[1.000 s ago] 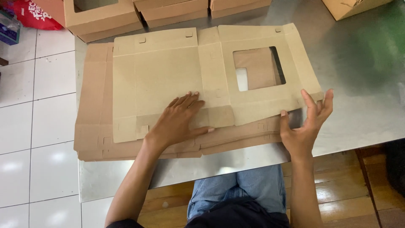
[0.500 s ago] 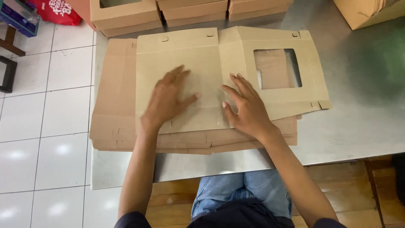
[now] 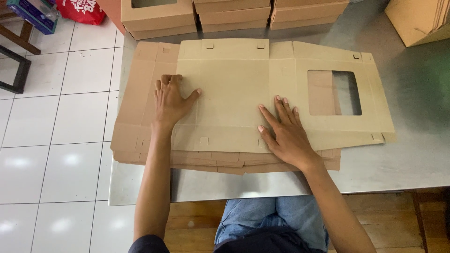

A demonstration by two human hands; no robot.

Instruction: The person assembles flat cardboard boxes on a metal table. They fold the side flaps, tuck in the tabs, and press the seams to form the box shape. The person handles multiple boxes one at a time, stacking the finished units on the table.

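I see left hand (image 3: pixel 171 100) and right hand (image 3: pixel 285 131) both flat, fingers spread, gripping nothing, pressing top flat box blank (image 3: pixel 234 93) on brown stack (image 3: pixel 136 140), steel table (image 3: pixel 412 159). Window cutout at right. Folded brown boxes (image 3: pixel 159 16) behind; red bag (image 3: pixel 82 10) far-left on floor.

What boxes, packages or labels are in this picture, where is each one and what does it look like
Flat box blank: top of the stack under both hands, tan card, rectangular window cutout at right.
Stack of blanks: beneath it on the steel table, brown.
Folded boxes: far table edge, tan; the leftmost has a window.
Carton: far right corner, plain brown.
Red bag: floor, top left, white print.
Blue package: floor, top left corner.
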